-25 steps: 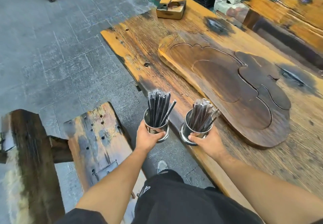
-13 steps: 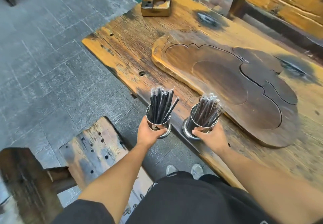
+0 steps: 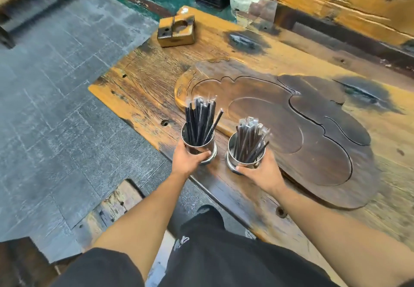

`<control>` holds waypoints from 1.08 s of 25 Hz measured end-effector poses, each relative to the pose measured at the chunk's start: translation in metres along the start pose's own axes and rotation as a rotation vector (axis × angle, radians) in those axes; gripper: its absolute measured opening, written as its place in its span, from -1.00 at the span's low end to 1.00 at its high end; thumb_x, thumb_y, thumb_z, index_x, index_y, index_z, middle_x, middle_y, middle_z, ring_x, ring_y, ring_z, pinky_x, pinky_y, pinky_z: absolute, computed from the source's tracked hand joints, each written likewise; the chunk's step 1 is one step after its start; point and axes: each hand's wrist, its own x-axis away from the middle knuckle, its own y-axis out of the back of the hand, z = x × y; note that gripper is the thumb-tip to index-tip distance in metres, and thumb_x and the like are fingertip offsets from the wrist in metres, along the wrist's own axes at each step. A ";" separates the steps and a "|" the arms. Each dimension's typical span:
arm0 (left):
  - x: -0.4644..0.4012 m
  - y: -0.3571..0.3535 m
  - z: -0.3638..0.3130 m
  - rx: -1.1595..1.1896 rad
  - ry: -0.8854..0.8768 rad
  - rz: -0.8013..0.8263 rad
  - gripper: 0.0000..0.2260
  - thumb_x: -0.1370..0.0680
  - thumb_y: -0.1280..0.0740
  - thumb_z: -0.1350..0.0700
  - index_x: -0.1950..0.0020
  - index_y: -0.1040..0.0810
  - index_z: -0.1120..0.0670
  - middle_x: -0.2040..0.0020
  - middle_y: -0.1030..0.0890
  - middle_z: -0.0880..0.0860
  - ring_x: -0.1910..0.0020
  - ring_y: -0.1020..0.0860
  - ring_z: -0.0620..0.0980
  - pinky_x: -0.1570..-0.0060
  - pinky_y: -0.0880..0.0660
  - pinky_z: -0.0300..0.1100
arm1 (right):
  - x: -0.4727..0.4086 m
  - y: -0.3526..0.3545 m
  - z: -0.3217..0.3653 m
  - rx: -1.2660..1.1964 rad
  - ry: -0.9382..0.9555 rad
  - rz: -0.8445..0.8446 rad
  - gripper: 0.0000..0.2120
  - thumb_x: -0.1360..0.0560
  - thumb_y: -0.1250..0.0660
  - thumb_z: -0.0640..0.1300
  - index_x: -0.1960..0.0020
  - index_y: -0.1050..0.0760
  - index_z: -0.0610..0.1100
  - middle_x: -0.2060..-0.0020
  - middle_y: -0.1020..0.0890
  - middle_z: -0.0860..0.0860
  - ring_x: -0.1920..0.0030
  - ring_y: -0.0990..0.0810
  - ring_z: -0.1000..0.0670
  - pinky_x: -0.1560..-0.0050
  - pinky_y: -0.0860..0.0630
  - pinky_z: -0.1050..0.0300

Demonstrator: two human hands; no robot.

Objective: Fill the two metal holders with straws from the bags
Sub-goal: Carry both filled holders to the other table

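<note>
- Weathered wood makes up the table (image 3: 143,89), which fills most of the view; a dark carved tray (image 3: 313,130) is set into its top, and grey stone floor (image 3: 56,107) is seen to the left.
- Near the table's front edge, two metal holders are held side by side, close together but apart.
- Around the left holder (image 3: 197,145), the left hand (image 3: 187,160) is wrapped from the near side, its fingers (image 3: 205,154) closed on the wall; whether the base rests on the table or hangs just above it cannot be told.
- Around the right holder (image 3: 243,155), the right hand (image 3: 262,172) is closed in the same way.
- Black straws (image 3: 200,118) in clear wrappers stand upright and packed in the left holder; a second bundle (image 3: 249,137) leans to one side in the right. Both look full, so the filling is judged nearly or wholly done.
- Handling is judged easy: the holders are stiff and smooth, perhaps slippery, best gripped low around the wall; the straws are light and loose, and would spill if a holder were tipped.
</note>
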 end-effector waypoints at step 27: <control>-0.210 -0.126 -0.091 -0.148 -0.244 0.715 -0.18 -0.15 -0.67 -0.14 -0.36 -0.50 -0.09 -0.14 -0.70 -0.20 -0.16 -0.65 -0.20 -0.31 -0.57 -0.07 | -0.110 0.034 -0.010 -0.149 -0.447 -0.652 -0.32 -0.16 -0.67 0.08 -0.21 -0.50 0.03 -0.06 -0.62 0.21 -0.03 -0.58 0.24 0.02 -0.38 0.49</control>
